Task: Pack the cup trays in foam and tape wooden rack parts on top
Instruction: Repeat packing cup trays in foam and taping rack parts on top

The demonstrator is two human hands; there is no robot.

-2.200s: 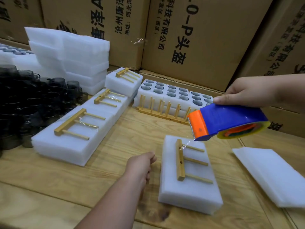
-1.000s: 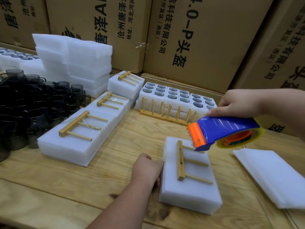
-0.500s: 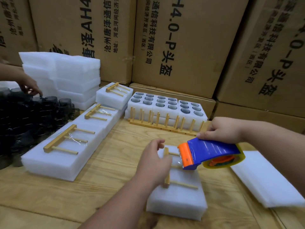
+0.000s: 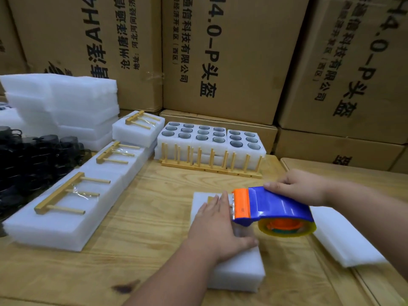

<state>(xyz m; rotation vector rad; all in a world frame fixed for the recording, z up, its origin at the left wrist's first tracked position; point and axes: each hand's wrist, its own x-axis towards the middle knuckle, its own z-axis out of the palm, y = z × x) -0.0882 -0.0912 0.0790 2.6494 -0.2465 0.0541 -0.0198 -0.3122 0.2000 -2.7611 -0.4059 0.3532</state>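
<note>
Since half a second ago my left hand (image 4: pixel 217 226) has slid further over the foam block (image 4: pixel 238 274) at lower centre of the frame; it now lies flat, fingers straight, pressing down and covering nearly all of the wooden rack part (image 4: pixel 211 198), of which I see only the far tip. The tape dispenser (image 4: pixel 271 209) has come down closer too, its orange cutter end right against my left fingertips. My right hand (image 4: pixel 298 188) has its grip curled around the blue body from above.

The dispenser's long axis runs left to right, cutter pointing left, roll toward the right. The foam block runs lengthwise from the far side toward the bottom of the frame.

Room: bare tabletop (image 4: pixel 141 217) lies left of the block, before the long row of finished foam packs (image 4: pixel 72 208) at mid left. A loose foam sheet (image 4: pixel 344 239) sits just right of the dispenser. Farther back, well apart, the cup trays (image 4: pixel 212 135) stand behind a wooden peg rack (image 4: pixel 212 161), cartons (image 4: pixel 231 51) walling the top
</note>
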